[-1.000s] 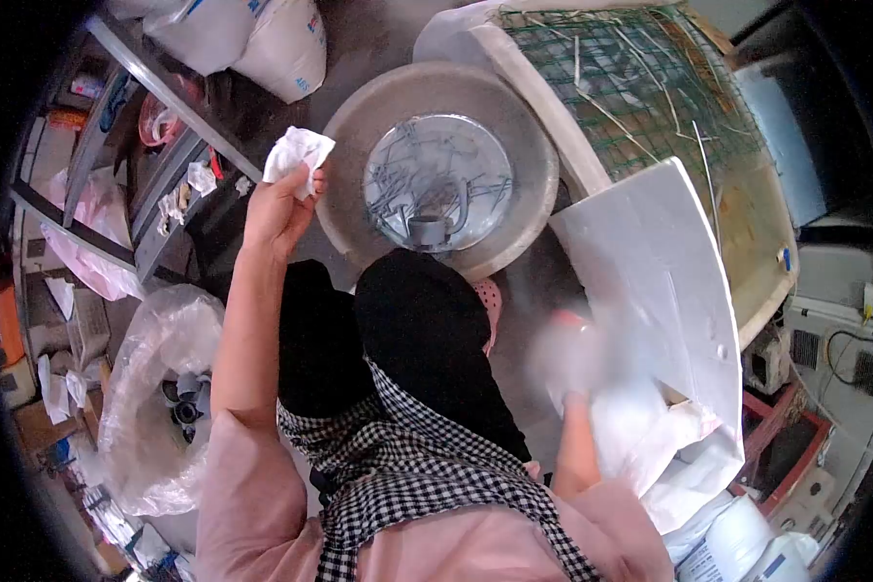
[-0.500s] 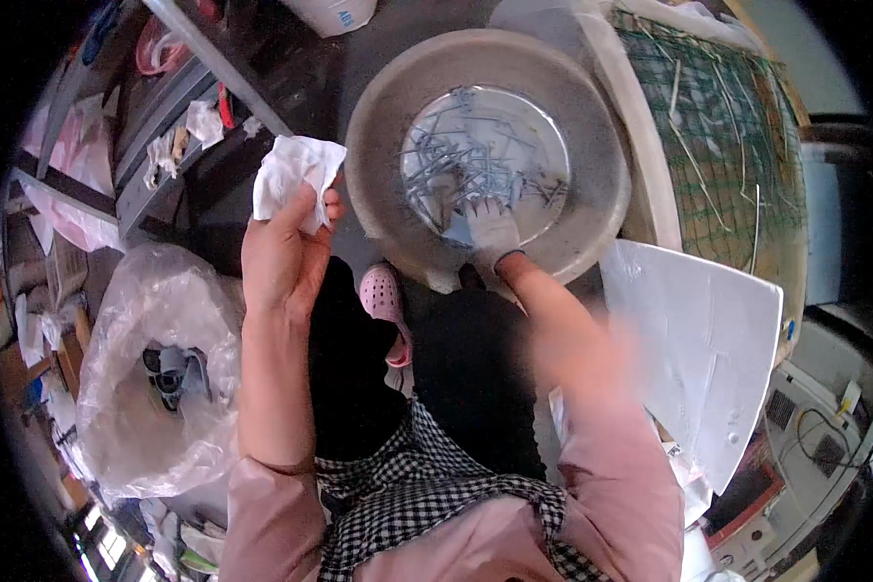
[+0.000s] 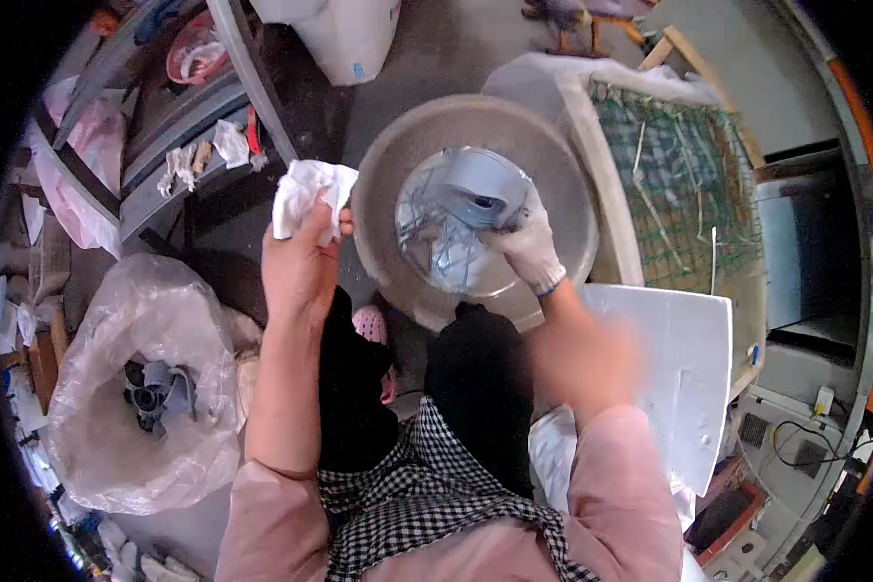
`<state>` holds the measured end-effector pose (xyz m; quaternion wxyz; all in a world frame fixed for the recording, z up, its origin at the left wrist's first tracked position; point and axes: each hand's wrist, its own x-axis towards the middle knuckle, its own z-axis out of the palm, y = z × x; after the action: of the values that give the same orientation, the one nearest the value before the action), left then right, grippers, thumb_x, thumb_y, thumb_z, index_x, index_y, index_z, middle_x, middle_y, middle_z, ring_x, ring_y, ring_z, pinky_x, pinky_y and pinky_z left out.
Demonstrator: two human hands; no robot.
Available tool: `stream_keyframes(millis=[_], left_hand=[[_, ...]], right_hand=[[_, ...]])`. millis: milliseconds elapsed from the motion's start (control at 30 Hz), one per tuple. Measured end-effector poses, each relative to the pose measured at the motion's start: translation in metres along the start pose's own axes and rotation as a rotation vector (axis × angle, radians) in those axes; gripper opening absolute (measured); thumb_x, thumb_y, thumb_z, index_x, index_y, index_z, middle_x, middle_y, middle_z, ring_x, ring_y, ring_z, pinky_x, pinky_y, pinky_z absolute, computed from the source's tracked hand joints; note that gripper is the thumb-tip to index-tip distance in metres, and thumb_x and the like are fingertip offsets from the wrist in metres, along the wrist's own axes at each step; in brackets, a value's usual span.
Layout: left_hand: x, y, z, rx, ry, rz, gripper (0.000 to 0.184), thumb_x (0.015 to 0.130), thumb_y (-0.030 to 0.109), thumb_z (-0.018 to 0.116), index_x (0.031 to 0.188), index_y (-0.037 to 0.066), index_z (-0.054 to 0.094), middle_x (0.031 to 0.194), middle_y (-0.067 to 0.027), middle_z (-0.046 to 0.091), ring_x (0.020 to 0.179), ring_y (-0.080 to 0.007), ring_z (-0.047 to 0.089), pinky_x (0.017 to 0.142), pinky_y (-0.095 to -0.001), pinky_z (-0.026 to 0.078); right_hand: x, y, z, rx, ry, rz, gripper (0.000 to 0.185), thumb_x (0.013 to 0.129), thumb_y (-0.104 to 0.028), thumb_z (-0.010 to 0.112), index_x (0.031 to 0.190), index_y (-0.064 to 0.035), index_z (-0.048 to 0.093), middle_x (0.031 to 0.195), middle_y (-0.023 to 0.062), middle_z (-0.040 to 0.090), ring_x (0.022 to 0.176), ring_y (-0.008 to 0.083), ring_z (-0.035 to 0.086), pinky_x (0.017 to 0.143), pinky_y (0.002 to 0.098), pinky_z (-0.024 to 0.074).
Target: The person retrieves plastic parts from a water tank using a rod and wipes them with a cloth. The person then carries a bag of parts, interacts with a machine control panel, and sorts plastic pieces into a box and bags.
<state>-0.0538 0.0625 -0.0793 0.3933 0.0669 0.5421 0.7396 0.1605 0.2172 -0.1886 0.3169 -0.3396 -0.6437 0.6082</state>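
My left hand (image 3: 306,257), bare, pinches a crumpled white cloth (image 3: 303,194) left of a large round basin (image 3: 388,262). On my right hand (image 3: 529,247) is a white glove; it grips a grey curved plastic part (image 3: 480,182) with a dark hole in it, held over the basin. Below the part, thin grey sticks (image 3: 422,238) lie in what looks like shallow water. My fingers on the far side of the part are hidden.
A clear plastic bag (image 3: 87,417) at left holds several dark grey parts (image 3: 160,393). A metal rack (image 3: 252,78) stands behind it. At right are a white foam board (image 3: 684,378) and a green net (image 3: 669,184) in a pale frame. White sacks (image 3: 349,39) stand beyond the basin.
My right hand, earlier down among the grey sticks in the basin, has come up and now holds the grey curved part. My left hand keeps the cloth. The camera view has shifted.
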Motion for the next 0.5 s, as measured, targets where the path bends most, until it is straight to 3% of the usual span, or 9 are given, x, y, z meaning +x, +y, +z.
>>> stream_keyframes(millis=[33,100,167,300,367,433,500], left_hand=[[-0.003,0.000,0.004,-0.001,0.023,0.039,0.026,0.092,0.004,0.057,0.116,-0.006,0.053,0.099,-0.0132,0.064,0.077,-0.0196,0.064,0.067,-0.0300,0.053],[-0.005,0.001,0.008,-0.016,0.022,0.093,0.026,0.093,0.004,0.056,0.116,-0.007,0.053,0.099,-0.0138,0.064,0.076,-0.0196,0.064,0.066,-0.0297,0.053],[-0.011,0.005,0.015,0.073,0.073,0.167,0.025,0.093,0.005,0.056,0.114,-0.008,0.056,0.096,-0.0137,0.065,0.076,-0.0177,0.064,0.066,-0.0288,0.053],[-0.016,0.010,0.014,0.217,0.000,0.456,0.017,0.094,0.002,0.055,0.107,-0.006,0.061,0.094,-0.0093,0.065,0.076,-0.0125,0.062,0.067,-0.0260,0.051],[-0.018,0.009,0.011,0.261,-0.015,0.559,0.015,0.094,0.002,0.055,0.105,-0.004,0.062,0.093,-0.0068,0.065,0.076,-0.0103,0.061,0.068,-0.0252,0.051],[-0.022,0.010,0.011,0.415,0.061,0.682,0.015,0.092,0.003,0.059,0.106,-0.001,0.064,0.093,-0.0047,0.065,0.083,-0.0127,0.062,0.073,-0.0256,0.049],[-0.037,0.015,0.014,0.638,0.074,0.913,0.021,0.086,-0.004,0.061,0.105,0.001,0.065,0.094,-0.0072,0.066,0.087,-0.0158,0.063,0.077,-0.0280,0.049]], right_hand=[[-0.003,-0.026,-0.002,-0.049,-0.016,-0.046,0.082,0.061,-0.009,0.080,0.133,-0.0010,0.042,0.120,0.0112,0.056,0.111,0.0201,0.054,0.098,0.0321,0.0419],[-0.009,-0.053,-0.001,-0.139,-0.011,-0.153,0.080,0.061,-0.006,0.079,0.132,-0.0011,0.042,0.120,0.0103,0.056,0.112,0.0192,0.053,0.099,0.0321,0.0410],[-0.016,-0.076,0.004,0.168,-0.082,-0.122,0.078,0.061,-0.005,0.078,0.131,-0.0017,0.043,0.120,0.0109,0.056,0.112,0.0209,0.053,0.099,0.0330,0.0406],[-0.031,-0.105,0.009,-0.179,-0.126,-0.212,0.079,0.058,-0.007,0.079,0.129,-0.0018,0.045,0.120,0.0096,0.056,0.113,0.0205,0.052,0.100,0.0353,0.0397],[-0.041,-0.120,0.017,-0.161,-0.145,-0.223,0.079,0.058,-0.008,0.080,0.128,-0.0013,0.045,0.120,0.0093,0.055,0.114,0.0202,0.051,0.101,0.0354,0.0389],[-0.049,-0.129,0.021,0.116,-0.227,-0.110,0.083,0.058,-0.010,0.080,0.131,-0.0005,0.042,0.121,0.0108,0.055,0.115,0.0210,0.051,0.102,0.0347,0.0383],[-0.052,-0.120,0.021,0.063,-0.219,-0.143,0.085,0.058,-0.010,0.081,0.133,0.0000,0.040,0.122,0.0112,0.055,0.115,0.0210,0.051,0.102,0.0345,0.0383]])
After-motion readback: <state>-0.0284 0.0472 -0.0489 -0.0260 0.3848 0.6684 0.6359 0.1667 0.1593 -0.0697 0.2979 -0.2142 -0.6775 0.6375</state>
